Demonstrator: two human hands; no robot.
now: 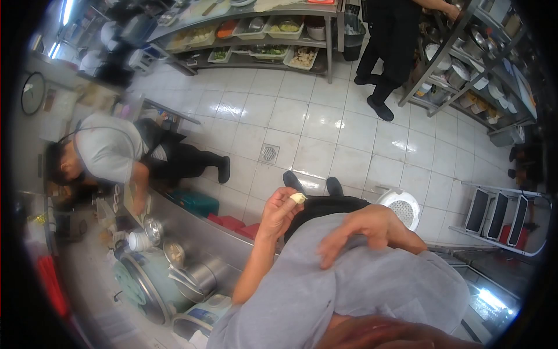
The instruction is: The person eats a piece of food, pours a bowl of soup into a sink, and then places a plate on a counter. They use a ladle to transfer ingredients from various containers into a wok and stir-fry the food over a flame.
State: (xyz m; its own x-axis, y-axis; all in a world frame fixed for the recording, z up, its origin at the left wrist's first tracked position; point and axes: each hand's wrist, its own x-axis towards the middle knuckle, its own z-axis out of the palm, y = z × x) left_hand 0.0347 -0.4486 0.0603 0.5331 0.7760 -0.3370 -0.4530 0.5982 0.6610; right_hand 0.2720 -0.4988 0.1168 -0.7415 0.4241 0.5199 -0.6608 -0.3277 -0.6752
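My left hand (280,214) is raised in front of my body, its thumb and fingers pinching a small pale-yellow piece of food (299,198). The piece has a rounded, slightly folded look; I cannot make out its exact kind. My right hand (357,232) hovers before my grey shirt, fingers loosely spread and a little blurred, with nothing in them. To the left of my left forearm stands a metal counter (224,235) with a steel pot (203,276) and a large round-lidded container (145,285).
A person (110,145) bends over the counter at left. Another person (386,52) stands by a metal rack (459,70). A shelf unit (232,43) holds food trays. On the tiled floor are a white stool (401,206), a step ladder (497,215) and a drain (268,153).
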